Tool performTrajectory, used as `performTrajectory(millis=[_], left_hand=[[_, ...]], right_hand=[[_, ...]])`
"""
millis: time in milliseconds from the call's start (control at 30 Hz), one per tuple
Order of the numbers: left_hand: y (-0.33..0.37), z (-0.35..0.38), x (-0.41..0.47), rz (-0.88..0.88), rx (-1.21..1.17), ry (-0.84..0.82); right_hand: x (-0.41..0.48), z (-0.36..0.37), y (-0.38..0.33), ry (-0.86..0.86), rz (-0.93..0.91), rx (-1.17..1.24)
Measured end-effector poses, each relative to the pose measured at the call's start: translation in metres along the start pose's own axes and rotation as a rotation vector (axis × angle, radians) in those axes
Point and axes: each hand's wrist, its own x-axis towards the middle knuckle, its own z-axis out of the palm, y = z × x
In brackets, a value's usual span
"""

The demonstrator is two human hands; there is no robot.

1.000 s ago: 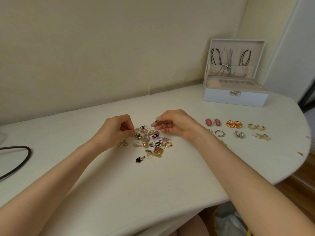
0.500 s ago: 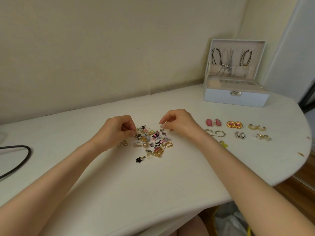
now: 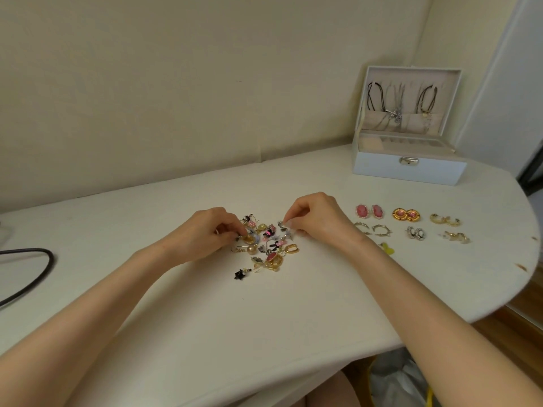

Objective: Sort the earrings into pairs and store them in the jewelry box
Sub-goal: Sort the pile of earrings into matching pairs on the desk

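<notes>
Picking through the earring pile (image 3: pixel 266 245) on the bench (image 3: pixel 205 318), the right hand (image 3: pixel 318 221) pinches a silver earring (image 3: pixel 282 225); the left hand (image 3: pixel 210 230) curls, its grip's contents unclear. Finding the match probably comes next.

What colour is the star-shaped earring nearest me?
The star-shaped earring is black; the head view shows it best.

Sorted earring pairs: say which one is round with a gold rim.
The round pink-centred pair, middle of the far row. The pink oval pair left of it has pale rims; the gold hoops on its right are open curves.
</notes>
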Motion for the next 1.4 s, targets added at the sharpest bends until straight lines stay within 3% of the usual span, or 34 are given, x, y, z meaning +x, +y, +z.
performTrajectory(millis=[100,300,667,833,967,1067,1400], left_hand=[[-0.002,-0.003,0.001,-0.012,-0.005,0.009],[-0.009,-0.008,0.002,-0.104,-0.031,0.176],[-0.009,-0.002,0.001,-0.072,-0.003,0.049],[-0.012,-0.012,0.003,-0.143,-0.047,0.25],[-0.016,-0.015,0.003,-0.208,-0.035,0.341],[-0.02,-0.013,0.003,-0.235,-0.012,0.327],[-0.024,-0.006,0.005,-0.213,0.029,0.169]], right_hand=[[0.001,0.002,-0.002,0.026,-0.043,-0.008],[-0.001,0.017,-0.014,-0.058,-0.112,0.001],[0.006,0.029,-0.018,-0.121,-0.138,-0.243],[0.007,0.024,-0.017,-0.039,-0.133,-0.199],[0.011,0.028,-0.019,-0.107,-0.122,-0.238],[0.012,0.033,-0.019,-0.18,-0.132,-0.287],[0.0,0.013,-0.015,-0.091,-0.206,-0.155]])
